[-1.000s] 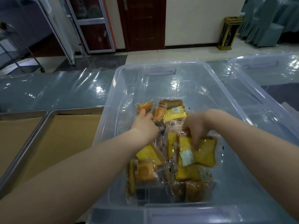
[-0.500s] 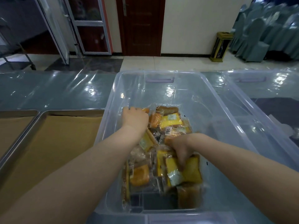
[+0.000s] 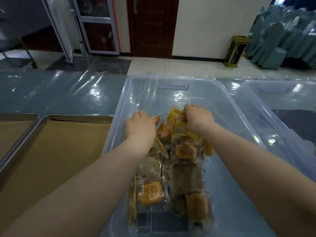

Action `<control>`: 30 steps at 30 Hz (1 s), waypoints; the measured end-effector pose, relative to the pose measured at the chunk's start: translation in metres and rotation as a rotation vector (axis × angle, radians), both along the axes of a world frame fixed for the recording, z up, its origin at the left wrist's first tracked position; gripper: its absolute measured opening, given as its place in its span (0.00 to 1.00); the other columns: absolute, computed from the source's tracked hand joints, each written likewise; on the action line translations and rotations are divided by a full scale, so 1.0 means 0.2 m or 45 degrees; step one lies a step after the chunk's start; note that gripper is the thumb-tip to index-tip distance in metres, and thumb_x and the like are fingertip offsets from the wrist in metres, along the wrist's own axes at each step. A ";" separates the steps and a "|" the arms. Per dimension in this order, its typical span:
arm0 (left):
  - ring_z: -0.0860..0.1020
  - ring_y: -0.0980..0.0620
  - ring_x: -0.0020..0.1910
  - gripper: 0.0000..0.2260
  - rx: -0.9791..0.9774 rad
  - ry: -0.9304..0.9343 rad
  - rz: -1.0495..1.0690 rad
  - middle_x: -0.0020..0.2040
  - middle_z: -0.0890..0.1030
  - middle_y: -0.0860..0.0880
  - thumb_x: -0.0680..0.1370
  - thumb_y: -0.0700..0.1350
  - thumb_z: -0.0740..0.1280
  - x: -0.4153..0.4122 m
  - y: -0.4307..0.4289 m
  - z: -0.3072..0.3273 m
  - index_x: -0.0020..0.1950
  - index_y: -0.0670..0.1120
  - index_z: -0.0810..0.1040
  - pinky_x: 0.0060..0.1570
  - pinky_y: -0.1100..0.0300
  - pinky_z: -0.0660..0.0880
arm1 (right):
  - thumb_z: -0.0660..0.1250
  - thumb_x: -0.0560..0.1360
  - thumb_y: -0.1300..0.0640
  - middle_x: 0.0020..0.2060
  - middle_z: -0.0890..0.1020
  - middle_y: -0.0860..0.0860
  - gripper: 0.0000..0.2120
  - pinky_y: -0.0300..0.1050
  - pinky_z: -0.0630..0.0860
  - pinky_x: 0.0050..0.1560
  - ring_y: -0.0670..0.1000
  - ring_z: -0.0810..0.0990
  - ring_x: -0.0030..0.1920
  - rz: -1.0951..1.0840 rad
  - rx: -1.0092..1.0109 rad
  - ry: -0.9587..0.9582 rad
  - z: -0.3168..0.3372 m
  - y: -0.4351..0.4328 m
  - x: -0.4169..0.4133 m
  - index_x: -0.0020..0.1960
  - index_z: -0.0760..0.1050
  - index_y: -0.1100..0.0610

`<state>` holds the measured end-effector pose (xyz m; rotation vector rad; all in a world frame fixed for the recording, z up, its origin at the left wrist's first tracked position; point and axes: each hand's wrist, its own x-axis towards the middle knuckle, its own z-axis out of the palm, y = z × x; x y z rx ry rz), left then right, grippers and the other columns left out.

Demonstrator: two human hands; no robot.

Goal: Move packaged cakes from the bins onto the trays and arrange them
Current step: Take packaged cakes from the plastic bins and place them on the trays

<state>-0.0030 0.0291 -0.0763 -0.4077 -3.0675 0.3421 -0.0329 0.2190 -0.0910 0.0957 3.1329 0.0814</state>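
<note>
Both hands in clear plastic bin (image 3: 119, 117), frame centre. Left hand (image 3: 140, 124) and right hand (image 3: 198, 119): grip curled onto crinkly cellophane-wrapped cakes (image 3: 179, 146); actual hold unclear.

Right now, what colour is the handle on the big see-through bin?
Pale purple handle, seen in the head view.

I see both hands, left hand (image 3: 140, 124) and right hand (image 3: 198, 119), down among packaged cakes (image 3: 177, 149) inside the clear bin (image 3: 239, 106).
</note>
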 end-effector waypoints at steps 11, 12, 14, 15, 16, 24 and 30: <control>0.70 0.42 0.58 0.14 -0.079 -0.021 -0.070 0.59 0.70 0.41 0.75 0.38 0.62 -0.02 0.01 -0.06 0.60 0.42 0.75 0.51 0.53 0.69 | 0.74 0.64 0.50 0.58 0.76 0.53 0.37 0.50 0.77 0.46 0.57 0.77 0.51 0.099 0.072 -0.647 -0.13 -0.03 -0.24 0.69 0.63 0.53; 0.70 0.42 0.58 0.13 -0.065 -0.012 -0.069 0.59 0.70 0.41 0.75 0.38 0.62 -0.02 0.00 -0.06 0.59 0.42 0.75 0.51 0.53 0.69 | 0.75 0.65 0.50 0.53 0.77 0.52 0.34 0.49 0.76 0.42 0.56 0.77 0.48 0.108 0.090 -0.630 -0.12 -0.04 -0.24 0.66 0.66 0.54; 0.70 0.43 0.57 0.13 -0.019 0.020 -0.082 0.58 0.71 0.42 0.74 0.38 0.63 -0.02 0.00 -0.04 0.58 0.43 0.75 0.49 0.54 0.68 | 0.75 0.65 0.50 0.46 0.76 0.50 0.29 0.46 0.73 0.36 0.54 0.76 0.43 0.123 0.172 -0.574 -0.12 -0.07 -0.23 0.62 0.68 0.53; 0.69 0.43 0.57 0.12 0.013 0.039 -0.098 0.58 0.71 0.42 0.74 0.38 0.63 -0.02 0.00 -0.02 0.57 0.43 0.76 0.49 0.54 0.68 | 0.74 0.66 0.50 0.44 0.75 0.49 0.28 0.46 0.71 0.34 0.53 0.75 0.41 0.117 0.203 -0.544 -0.12 -0.07 -0.21 0.61 0.67 0.53; 0.69 0.44 0.57 0.12 0.054 0.053 -0.117 0.58 0.71 0.43 0.74 0.39 0.63 -0.02 0.00 -0.01 0.56 0.43 0.76 0.50 0.53 0.68 | 0.72 0.67 0.50 0.43 0.74 0.49 0.26 0.46 0.70 0.34 0.53 0.74 0.41 0.106 0.219 -0.508 -0.12 -0.07 -0.19 0.60 0.66 0.52; 0.72 0.45 0.56 0.11 0.757 -0.184 -0.179 0.54 0.71 0.48 0.75 0.56 0.68 -0.04 0.03 0.04 0.48 0.49 0.78 0.55 0.51 0.70 | 0.66 0.70 0.57 0.38 0.74 0.50 0.11 0.45 0.65 0.31 0.54 0.72 0.38 0.037 -0.257 -0.050 0.08 -0.01 0.03 0.47 0.64 0.53; 0.68 0.49 0.63 0.07 1.240 -0.042 -0.198 0.65 0.67 0.51 0.72 0.55 0.71 -0.02 0.05 0.06 0.42 0.53 0.76 0.60 0.56 0.64 | 0.70 0.74 0.59 0.48 0.84 0.53 0.14 0.49 0.80 0.52 0.53 0.83 0.49 0.030 -1.570 -0.161 0.19 -0.02 0.24 0.59 0.76 0.57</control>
